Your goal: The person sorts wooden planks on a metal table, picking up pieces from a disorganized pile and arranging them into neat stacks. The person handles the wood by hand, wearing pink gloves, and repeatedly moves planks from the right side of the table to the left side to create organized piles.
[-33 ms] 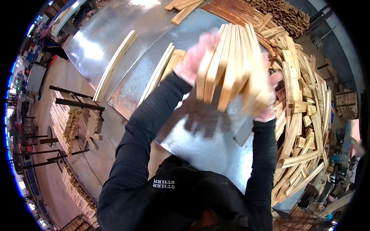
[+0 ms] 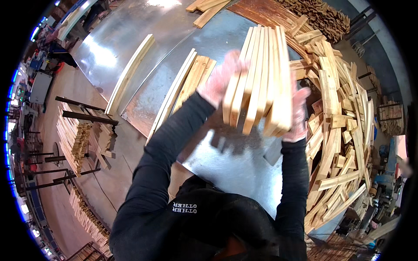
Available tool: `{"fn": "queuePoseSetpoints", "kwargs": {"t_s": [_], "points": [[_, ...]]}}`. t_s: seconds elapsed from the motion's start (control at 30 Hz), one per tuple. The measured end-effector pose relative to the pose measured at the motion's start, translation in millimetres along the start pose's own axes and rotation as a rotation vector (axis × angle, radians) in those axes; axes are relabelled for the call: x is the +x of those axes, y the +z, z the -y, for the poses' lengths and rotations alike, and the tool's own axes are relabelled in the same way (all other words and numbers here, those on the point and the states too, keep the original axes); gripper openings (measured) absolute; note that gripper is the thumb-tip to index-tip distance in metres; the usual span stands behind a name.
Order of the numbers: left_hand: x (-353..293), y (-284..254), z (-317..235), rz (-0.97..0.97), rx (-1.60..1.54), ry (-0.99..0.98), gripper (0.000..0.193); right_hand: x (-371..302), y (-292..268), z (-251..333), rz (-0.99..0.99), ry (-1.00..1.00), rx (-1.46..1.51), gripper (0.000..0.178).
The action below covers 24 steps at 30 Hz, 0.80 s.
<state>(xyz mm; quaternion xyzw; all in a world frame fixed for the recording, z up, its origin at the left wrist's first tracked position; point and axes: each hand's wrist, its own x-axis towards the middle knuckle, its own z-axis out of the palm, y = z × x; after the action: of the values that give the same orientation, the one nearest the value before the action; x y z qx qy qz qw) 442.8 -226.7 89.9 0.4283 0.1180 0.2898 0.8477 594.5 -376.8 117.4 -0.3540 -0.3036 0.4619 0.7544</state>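
Between my two hands stands a bundle of several narrow wooden strips (image 2: 257,82), held above the metal table and pressed together side by side. My left hand (image 2: 224,78), in a pinkish glove, grips the bundle's left face. On the opposite face is my right hand (image 2: 298,108), gloved alike, its fingers partly hidden behind the wood. The strips' near ends are uneven, with small gaps between some. Left of the bundle, more wooden strips (image 2: 176,93) and a wider knotty board (image 2: 193,78) lie on the table.
The shiny metal table (image 2: 230,161) spreads beneath my hands. A single long strip (image 2: 130,71) lies farther left. To the right rises a jumbled heap of wood offcuts (image 2: 344,130). Racks of stacked strips (image 2: 72,135) stand at the left, and boards (image 2: 209,11) lie at the far edge.
The strips have drawn closer together and stand more even. My left hand has shifted slightly down, and my right hand has moved a little left against the bundle.
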Motion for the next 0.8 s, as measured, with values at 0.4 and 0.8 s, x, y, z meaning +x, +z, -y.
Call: {"fn": "queuePoseSetpoints", "kwargs": {"t_s": [0.4, 0.8], "points": [[-184.9, -93.4, 100.6, -0.395, 1.802, 0.034, 0.066, -159.7, -84.8, -161.6, -0.312, 0.371, -1.009, 0.078], [-175.1, -122.2, 59.9, -0.449, 1.706, -1.050, 0.053, -148.3, -49.3, -184.2, -0.238, 0.353, -0.725, 0.080]]}}
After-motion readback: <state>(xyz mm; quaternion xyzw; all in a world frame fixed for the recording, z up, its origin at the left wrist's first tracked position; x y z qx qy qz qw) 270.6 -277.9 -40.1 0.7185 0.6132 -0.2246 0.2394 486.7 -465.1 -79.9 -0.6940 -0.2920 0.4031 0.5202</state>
